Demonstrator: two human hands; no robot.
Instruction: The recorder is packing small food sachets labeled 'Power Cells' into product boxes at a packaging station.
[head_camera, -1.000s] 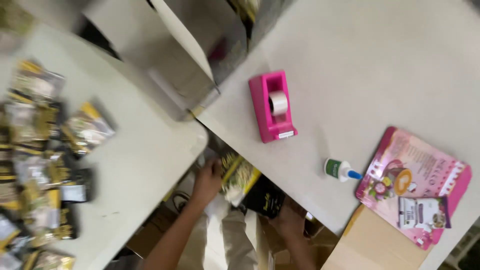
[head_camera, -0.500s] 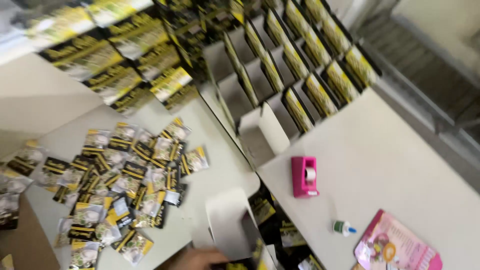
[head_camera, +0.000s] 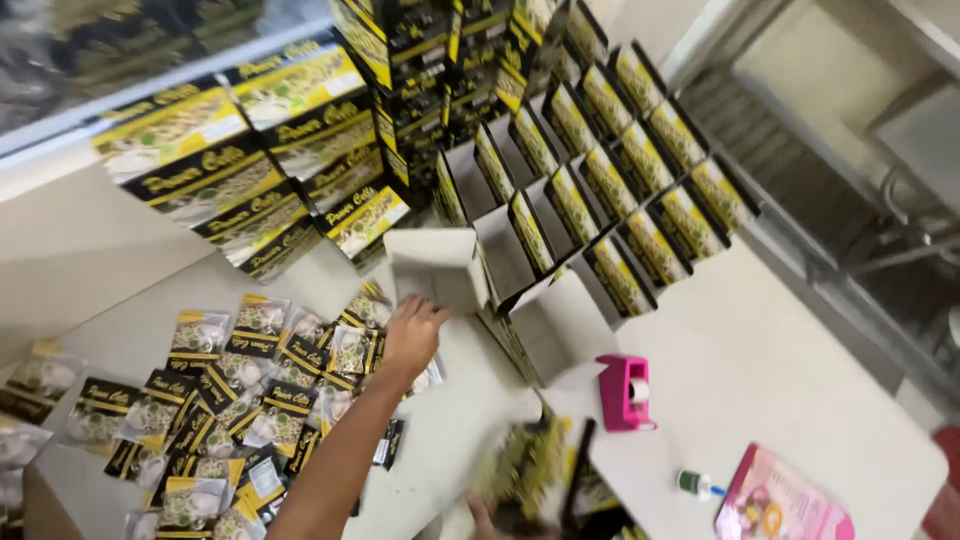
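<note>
Since the earlier frame your view has tipped up and closed in on the stock, and your left hand (head_camera: 412, 335), which was out of sight then, now stretches across the desk (head_camera: 760, 370). Its fingers are loosely spread, gripping nothing, with the tips at the lower edge of an open white carton (head_camera: 435, 265) standing just beyond the spread of sachets (head_camera: 240, 385); whether they touch the carton or only hover by it is hard to tell. Your right hand (head_camera: 485, 518) shows only as a sliver at the bottom edge, seemingly closed on a blurred yellow-and-black pack (head_camera: 525, 470), though the blur keeps that uncertain.

So I judge the reach is for the carton, with the pack held low near the desk gap. The pink tape dispenser (head_camera: 625, 392), the glue bottle (head_camera: 697, 485) and the pink packet (head_camera: 780, 500) sit as before on the right desk, only larger in frame. Rows of open cartons (head_camera: 600, 190) and the stacked printed boxes (head_camera: 250, 160) stand behind
</note>
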